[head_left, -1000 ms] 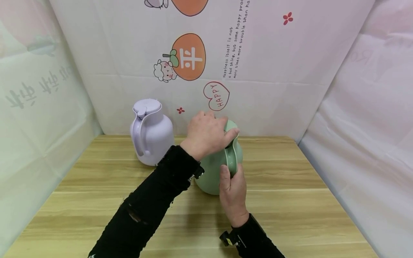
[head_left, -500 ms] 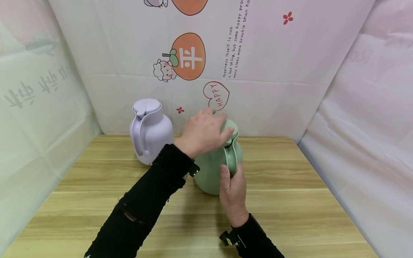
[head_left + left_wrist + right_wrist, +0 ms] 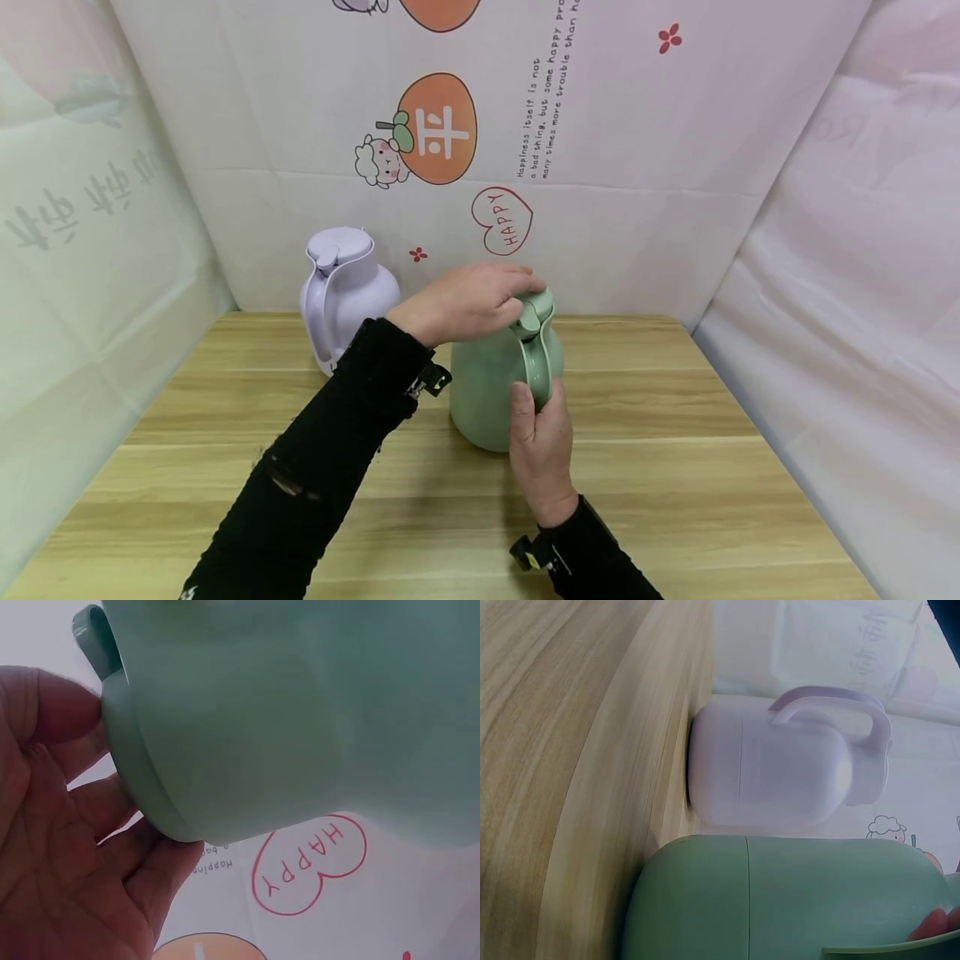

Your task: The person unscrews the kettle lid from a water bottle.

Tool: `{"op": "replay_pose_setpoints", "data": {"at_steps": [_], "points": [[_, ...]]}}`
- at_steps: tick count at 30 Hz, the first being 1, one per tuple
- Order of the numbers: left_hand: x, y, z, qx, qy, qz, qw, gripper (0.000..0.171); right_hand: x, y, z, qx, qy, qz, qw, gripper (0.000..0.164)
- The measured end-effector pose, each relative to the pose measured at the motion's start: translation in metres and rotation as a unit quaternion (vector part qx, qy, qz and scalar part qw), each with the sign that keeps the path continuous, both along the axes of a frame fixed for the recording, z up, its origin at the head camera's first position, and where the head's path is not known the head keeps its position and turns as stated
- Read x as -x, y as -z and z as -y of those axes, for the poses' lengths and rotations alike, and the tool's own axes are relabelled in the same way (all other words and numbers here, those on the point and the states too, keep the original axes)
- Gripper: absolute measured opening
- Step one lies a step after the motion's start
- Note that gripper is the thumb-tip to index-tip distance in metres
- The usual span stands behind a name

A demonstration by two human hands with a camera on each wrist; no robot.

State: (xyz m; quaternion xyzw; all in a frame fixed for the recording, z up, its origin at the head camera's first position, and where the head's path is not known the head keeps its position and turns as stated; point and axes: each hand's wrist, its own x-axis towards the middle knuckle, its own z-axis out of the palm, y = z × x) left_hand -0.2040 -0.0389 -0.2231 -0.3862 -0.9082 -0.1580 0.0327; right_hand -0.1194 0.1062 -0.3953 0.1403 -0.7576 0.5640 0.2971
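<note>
Green jug (image 3: 483, 400): stands upright on the table (image 3: 675, 508), right hand (image 3: 543, 458) gripping its handle (image 3: 537, 372), a hold that seems meant to steady the body while the left hand (image 3: 468, 302) bends thumb and fingers round the edge of the lid (image 3: 533, 315). Lilac jug (image 3: 365, 293): upright, farther back to the left, apart from the green; left sleeve (image 3: 300, 475) crosses before its base, printed cloth (image 3: 615, 175) hangs behind.

Grn jug (image 3: 483, 400), lilac jug (image 3: 367, 296), blk sleeves (image 3: 307, 475), wood-grain tbl (image 3: 675, 467)
</note>
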Motion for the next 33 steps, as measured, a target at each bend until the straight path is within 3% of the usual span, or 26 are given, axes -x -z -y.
{"op": "replay_pose_setpoints", "data": {"at_steps": [9,19,33], "points": [[-0.002,0.0,-0.001,0.034,-0.02,-0.036,0.9986,0.052,0.0,0.0,0.0,0.003,-0.009,0.001,1.0,0.024],[-0.004,0.004,-0.002,0.012,-0.02,-0.086,0.996,0.044,-0.001,0.0,-0.001,0.001,-0.008,0.001,1.0,0.023],[-0.012,0.008,-0.012,0.042,-0.12,-0.122,0.9843,0.047,-0.003,-0.001,-0.001,-0.004,0.0,0.006,1.0,0.024]]}}
